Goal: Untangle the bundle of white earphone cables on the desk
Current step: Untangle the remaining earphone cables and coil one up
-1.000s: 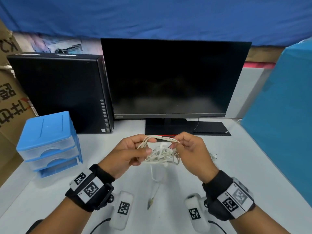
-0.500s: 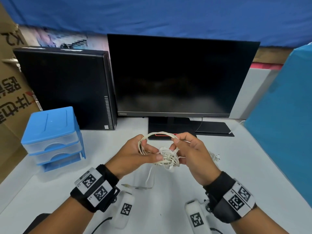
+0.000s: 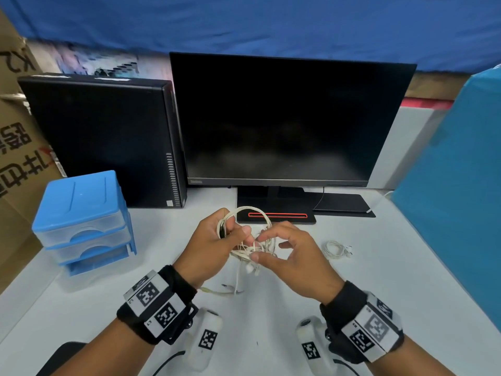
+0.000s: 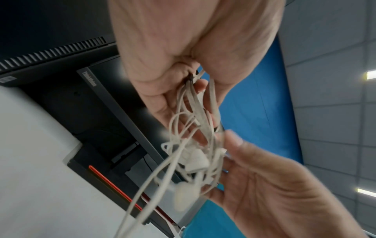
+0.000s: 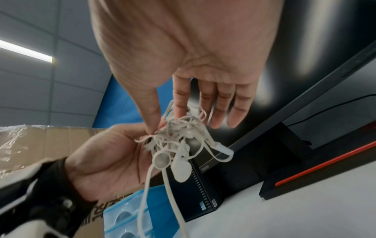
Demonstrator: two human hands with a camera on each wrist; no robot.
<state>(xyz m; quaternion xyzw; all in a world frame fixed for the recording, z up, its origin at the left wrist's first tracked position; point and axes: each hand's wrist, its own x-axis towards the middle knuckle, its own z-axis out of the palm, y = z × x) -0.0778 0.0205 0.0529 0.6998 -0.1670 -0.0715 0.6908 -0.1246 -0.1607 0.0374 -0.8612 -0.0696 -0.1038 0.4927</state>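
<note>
The tangled white earphone bundle hangs above the desk between both hands. My left hand grips several loops of it, and one loop arches over the fingers. My right hand pinches strands of the knot between thumb and forefinger, its other fingers spread. The left wrist view shows the cables running out of the left fist. Below the right-hand pinch, two earbuds dangle. A loose tail with the jack trails onto the desk.
A second small coil of white earphones lies on the desk right of my right hand. Behind stand a black monitor on its base and a black computer case. Blue drawers stand left, a blue box right.
The right hand's fingers have spread while thumb and forefinger work into the knot. The hanging tail has swung left and now lies along the desk. The left hand keeps its grip on the loops.
</note>
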